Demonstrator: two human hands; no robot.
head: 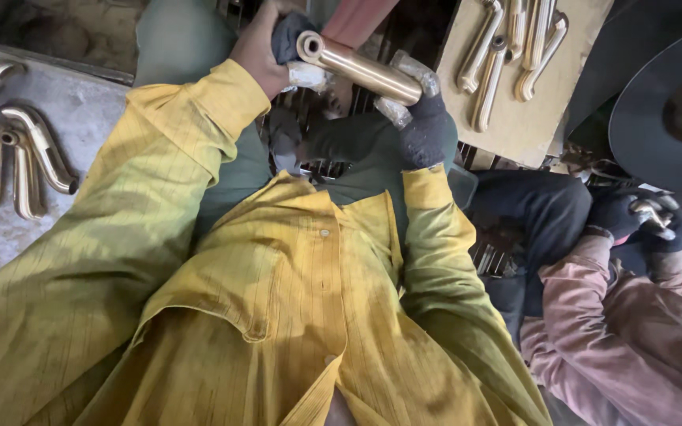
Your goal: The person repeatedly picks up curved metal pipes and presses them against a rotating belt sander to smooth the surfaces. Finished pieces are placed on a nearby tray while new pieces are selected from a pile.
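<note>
Yellow shirt fills most of the view, both sleeves raised toward the top. To the right sits a co-worker in a pink sleeve, their dark-gloved hands closed on a small metal part, next to a big dark disc (prob. a wheel of some sort, can't tell).

Pale board at upper right carries approx. six curved brass handles, lying side by side and looking bright. On the grey bench at left lies a second group of bent brass pieces, some duller w/ dark ends. No real containers in view; the board and bench do the holding.

Brass tube is up at top centre, tilted, held between both hands above the lap. Left hand is clenched round the open end w/ a dark cloth wrapped about it. Right hand, in a dark glove w/ taped fingertips, grips the other end.

Progress, as a judgement: the board pieces look finished, the tube is the one in work, and the bench lot seems left to do.
</note>
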